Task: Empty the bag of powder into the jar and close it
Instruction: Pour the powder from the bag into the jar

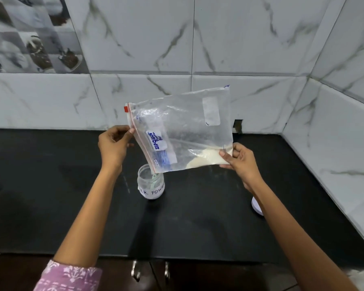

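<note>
Bag [183,131] clear, tilted; pale powder [206,157] bunched low corner, seal seemingly open.

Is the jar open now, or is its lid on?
Open. The jar stands upright with a bare mouth; a white lid lies apart on the counter.

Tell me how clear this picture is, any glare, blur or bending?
Head view: sharp at the clear plastic zip bag and labelled clear jar; soft glare on the black countertop; wide-angle lens bends the marble wall tiles; patterned pink sleeve slightly blurred.

Both hands [114,144] [239,158] raised (fingers pinched), arms extended.
</note>
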`<action>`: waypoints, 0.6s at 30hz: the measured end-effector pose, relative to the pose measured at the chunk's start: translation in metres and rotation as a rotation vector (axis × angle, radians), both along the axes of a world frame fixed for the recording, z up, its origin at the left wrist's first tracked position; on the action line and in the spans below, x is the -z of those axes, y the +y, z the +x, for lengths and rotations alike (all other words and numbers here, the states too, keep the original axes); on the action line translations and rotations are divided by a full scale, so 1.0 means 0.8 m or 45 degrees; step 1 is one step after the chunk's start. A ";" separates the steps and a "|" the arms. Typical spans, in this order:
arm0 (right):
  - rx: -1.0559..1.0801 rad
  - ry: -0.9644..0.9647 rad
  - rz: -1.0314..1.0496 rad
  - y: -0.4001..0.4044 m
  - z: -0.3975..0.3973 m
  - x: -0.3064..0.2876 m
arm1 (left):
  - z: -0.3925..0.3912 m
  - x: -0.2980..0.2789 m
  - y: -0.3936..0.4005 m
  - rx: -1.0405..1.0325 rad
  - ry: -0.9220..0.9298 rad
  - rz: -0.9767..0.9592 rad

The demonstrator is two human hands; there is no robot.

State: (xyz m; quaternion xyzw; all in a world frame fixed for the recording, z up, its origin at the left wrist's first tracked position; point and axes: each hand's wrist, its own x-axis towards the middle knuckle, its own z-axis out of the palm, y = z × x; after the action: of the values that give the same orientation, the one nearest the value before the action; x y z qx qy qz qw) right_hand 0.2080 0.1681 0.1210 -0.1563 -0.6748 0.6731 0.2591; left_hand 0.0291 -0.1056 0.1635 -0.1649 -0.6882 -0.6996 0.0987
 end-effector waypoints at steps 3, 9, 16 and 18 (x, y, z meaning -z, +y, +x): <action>-0.021 -0.020 0.079 -0.010 -0.005 -0.008 | -0.002 0.007 -0.017 -0.043 -0.039 0.037; 0.035 -0.023 0.302 -0.017 -0.023 -0.028 | -0.019 0.018 -0.031 0.013 -0.114 0.040; 0.077 -0.085 0.523 -0.030 -0.040 -0.041 | -0.048 0.040 -0.040 0.093 -0.182 0.007; 0.069 -0.087 0.542 -0.034 -0.042 -0.045 | -0.053 0.050 -0.043 0.113 -0.200 0.007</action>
State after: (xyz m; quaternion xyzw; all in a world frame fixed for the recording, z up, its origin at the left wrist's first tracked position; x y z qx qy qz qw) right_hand 0.1743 0.1410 0.1574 -0.1390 -0.8057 0.5024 0.2812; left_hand -0.0130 -0.1404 0.1235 -0.1394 -0.6839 -0.7160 0.0137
